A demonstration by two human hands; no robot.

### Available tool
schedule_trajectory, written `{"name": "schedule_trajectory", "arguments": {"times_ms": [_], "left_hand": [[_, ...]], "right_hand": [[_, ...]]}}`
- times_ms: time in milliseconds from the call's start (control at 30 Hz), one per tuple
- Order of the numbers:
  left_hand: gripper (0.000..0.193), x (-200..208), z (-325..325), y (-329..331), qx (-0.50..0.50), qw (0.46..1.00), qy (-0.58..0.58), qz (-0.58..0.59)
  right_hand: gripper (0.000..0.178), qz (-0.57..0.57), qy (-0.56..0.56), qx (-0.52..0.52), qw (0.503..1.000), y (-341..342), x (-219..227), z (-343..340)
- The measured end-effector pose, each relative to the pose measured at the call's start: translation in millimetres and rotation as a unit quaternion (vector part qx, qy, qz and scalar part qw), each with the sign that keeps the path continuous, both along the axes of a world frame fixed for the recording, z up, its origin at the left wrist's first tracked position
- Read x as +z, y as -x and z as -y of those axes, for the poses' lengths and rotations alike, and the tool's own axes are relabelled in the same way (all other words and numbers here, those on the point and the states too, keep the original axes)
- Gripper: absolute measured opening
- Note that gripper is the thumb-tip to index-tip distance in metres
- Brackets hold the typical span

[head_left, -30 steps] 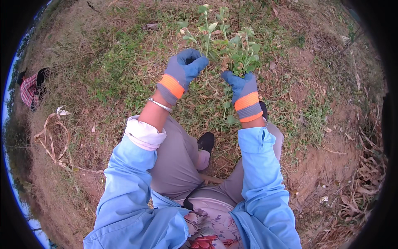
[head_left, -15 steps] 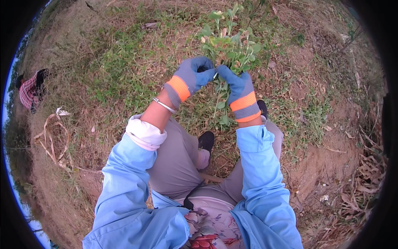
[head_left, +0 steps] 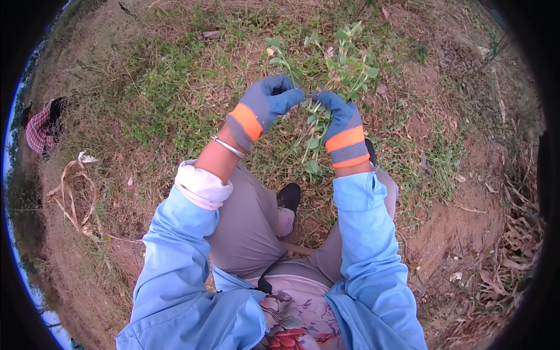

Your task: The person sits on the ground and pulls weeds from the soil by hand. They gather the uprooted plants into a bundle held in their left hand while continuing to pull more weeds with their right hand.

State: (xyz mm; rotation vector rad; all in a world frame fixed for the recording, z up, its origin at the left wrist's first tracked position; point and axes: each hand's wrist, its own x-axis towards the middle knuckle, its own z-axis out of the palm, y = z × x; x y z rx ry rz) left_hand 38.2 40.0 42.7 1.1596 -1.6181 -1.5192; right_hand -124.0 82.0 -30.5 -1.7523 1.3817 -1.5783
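My right hand (head_left: 341, 123), in a blue and grey glove with an orange cuff band, is closed on a bunch of leafy green plants (head_left: 352, 76). Some leaves are yellowed or brown, and leafy stems hang below the fingers. Close beside its fingertips is my left hand (head_left: 265, 106), in a matching glove, with thumb and fingers pinched together. Whatever lies in that pinch is too small to make out. A leafy sprig (head_left: 281, 58) stands out to the left of the main bunch, just beyond my left hand; where its stem ends is hidden.
Grass and low weeds (head_left: 163, 105) cover the ground ahead. A person in a red checked garment (head_left: 41, 131) is bent over at far left. Dry stalks (head_left: 76, 195) lie at left, dry leaves (head_left: 507, 268) at right. My shoe (head_left: 289, 197) is below the hands.
The bunch has opened out, its main part tilting right and a sprig separating to the left. My left hand has shifted slightly left, and a small gap shows between the hands.
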Motion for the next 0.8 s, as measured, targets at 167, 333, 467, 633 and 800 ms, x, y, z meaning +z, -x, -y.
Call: {"name": "schedule_trajectory", "arguments": {"times_ms": [167, 333, 467, 633, 800], "left_hand": [[0.017, 0.8, 11.1, -15.5, 0.072, 0.993, -0.026, -0.095], [0.019, 2.6, 8.9, -9.3, 0.070, 0.993, -0.031, -0.092], [0.019, 1.2, 7.2, -10.1, 0.070, 0.993, -0.037, -0.083], [0.020, 0.0, 8.3, -10.0, 0.072, 0.993, -0.038, -0.082], [0.023, 0.7, 5.9, -5.5, 0.041, 0.998, -0.025, -0.030]], "right_hand": [[0.014, 0.415, -0.162, 0.051, 0.894, 7.1, -3.4, 6.2], [0.021, 0.459, -0.159, 0.060, 0.872, 0.0, 8.9, 5.2], [0.029, 0.491, -0.217, 0.065, 0.841, -8.0, 21.1, 4.7], [0.030, 0.447, -0.216, 0.090, 0.864, -9.4, 20.9, 3.1], [0.027, 0.285, -0.214, 0.105, 0.929, -17.3, 21.9, 5.0]]}}
